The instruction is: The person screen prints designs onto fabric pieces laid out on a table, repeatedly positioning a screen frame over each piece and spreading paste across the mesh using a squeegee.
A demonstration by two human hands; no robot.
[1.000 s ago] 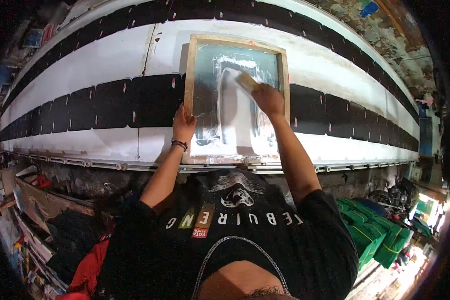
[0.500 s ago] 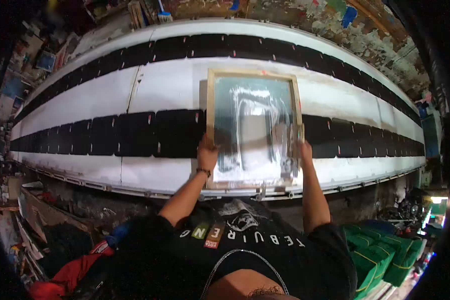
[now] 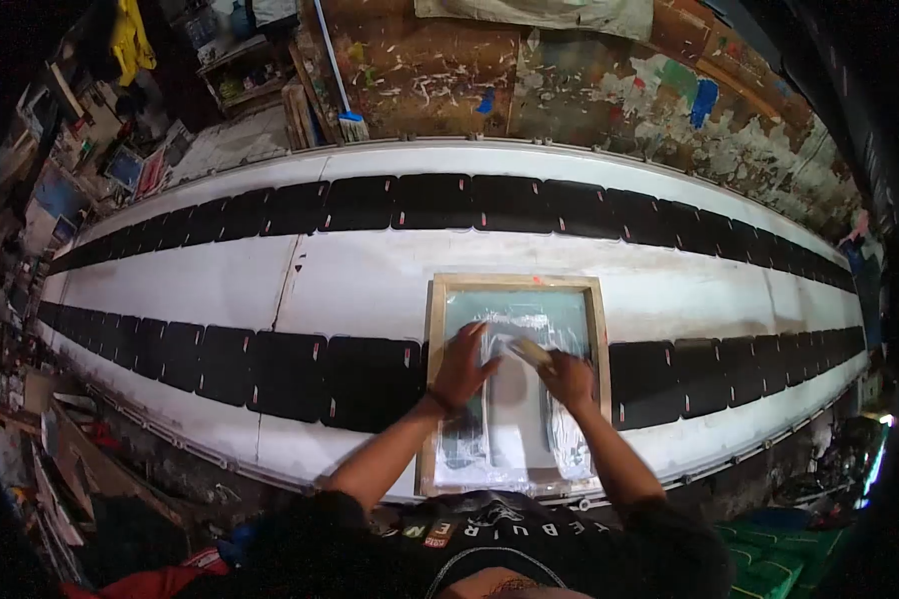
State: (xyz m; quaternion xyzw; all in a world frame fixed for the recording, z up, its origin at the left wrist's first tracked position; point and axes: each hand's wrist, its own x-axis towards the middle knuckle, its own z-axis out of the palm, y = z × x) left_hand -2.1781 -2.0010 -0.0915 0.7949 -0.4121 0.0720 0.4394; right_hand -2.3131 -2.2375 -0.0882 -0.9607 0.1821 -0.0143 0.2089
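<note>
A wooden-framed printing screen point(image 3: 591, 299) lies on the long white table, over the near row of black pieces. Its greenish mesh has white, wet-looking smears around a paler central panel. My right hand point(image 3: 569, 379) is closed around a squeegee point(image 3: 531, 351) with a pale handle, held over the upper middle of the screen. The squeegee is slightly blurred, and its blade is hard to make out. My left hand point(image 3: 459, 371) is over the left part of the mesh, thumb apart from the fingers, with nothing visible in it.
Two rows of black rectangular pieces point(image 3: 375, 384) with small red-and-white marks run along the white table point(image 3: 370, 262). A metal rail point(image 3: 210, 454) edges the near side. A blue-handled broom point(image 3: 350, 122) leans against the stained back wall. Green bundles point(image 3: 769, 559) are at lower right.
Both hands have left the screen's side edges and come inward over the mesh. The squeegee is now in my right hand above the screen. The view has tilted upward.
</note>
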